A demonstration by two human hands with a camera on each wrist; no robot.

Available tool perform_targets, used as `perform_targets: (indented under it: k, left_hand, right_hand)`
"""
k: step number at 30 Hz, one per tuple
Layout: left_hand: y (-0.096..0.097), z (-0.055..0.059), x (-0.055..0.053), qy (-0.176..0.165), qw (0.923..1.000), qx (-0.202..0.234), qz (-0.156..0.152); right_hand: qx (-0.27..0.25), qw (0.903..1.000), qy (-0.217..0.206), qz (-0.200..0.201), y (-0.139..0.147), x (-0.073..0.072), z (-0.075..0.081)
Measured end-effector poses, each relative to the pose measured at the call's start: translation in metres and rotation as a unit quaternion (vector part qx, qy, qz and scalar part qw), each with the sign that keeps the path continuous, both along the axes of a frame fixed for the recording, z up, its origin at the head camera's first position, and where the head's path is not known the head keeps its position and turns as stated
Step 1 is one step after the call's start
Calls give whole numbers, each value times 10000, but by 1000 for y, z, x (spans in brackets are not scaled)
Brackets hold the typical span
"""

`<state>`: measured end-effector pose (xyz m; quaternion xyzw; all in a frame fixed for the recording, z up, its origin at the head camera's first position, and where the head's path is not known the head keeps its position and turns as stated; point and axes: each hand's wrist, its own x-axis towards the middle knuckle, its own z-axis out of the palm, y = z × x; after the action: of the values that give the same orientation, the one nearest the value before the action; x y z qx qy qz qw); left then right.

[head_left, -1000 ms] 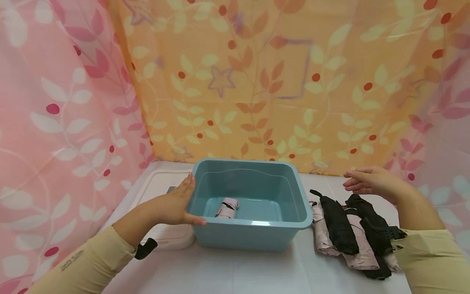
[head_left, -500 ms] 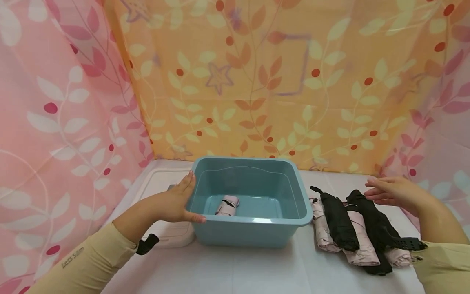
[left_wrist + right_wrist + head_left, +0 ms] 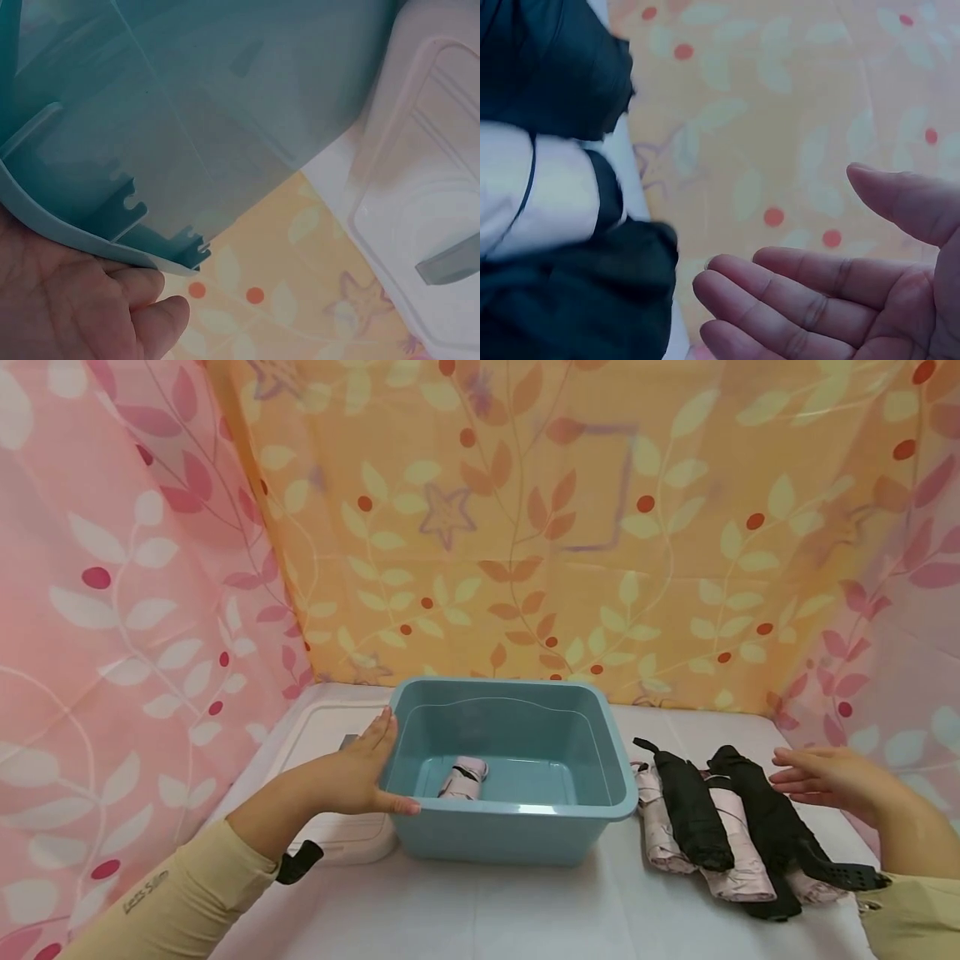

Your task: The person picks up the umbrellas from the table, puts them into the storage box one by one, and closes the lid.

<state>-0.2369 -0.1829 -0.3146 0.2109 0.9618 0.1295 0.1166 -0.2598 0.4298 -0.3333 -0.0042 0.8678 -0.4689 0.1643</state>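
My left hand (image 3: 348, 777) rests on the left rim of a blue plastic bin (image 3: 510, 837), its fingers stretched along the side and the thumb on the front edge. Inside the bin, near the front left, lies a pink folded umbrella (image 3: 463, 778). To the bin's right is a pile of folded umbrellas, among them a black one (image 3: 692, 810) with a wrist loop and a pink one (image 3: 738, 852). My right hand (image 3: 843, 779) hovers by the pile's right side, holding nothing. In the right wrist view its fingers (image 3: 802, 300) are extended, apart from the umbrellas.
A white lid (image 3: 330, 727) with a grey latch (image 3: 450, 259) lies left of the bin, partly under my left forearm. White cloth (image 3: 525, 914) covers the table. Patterned orange and pink curtains (image 3: 510, 527) stand close behind and at both sides.
My right hand has moved right and slightly down, from above the umbrella pile to its right side. My left hand stays on the bin's rim. The view has shifted slightly.
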Motion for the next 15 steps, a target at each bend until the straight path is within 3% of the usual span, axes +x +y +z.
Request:
perform_targets:
  k: [15]
  left_hand:
    - [3,0,2,-38,10000,16,22]
  right_hand:
    - [49,9967,-572,-572,35,10,-37]
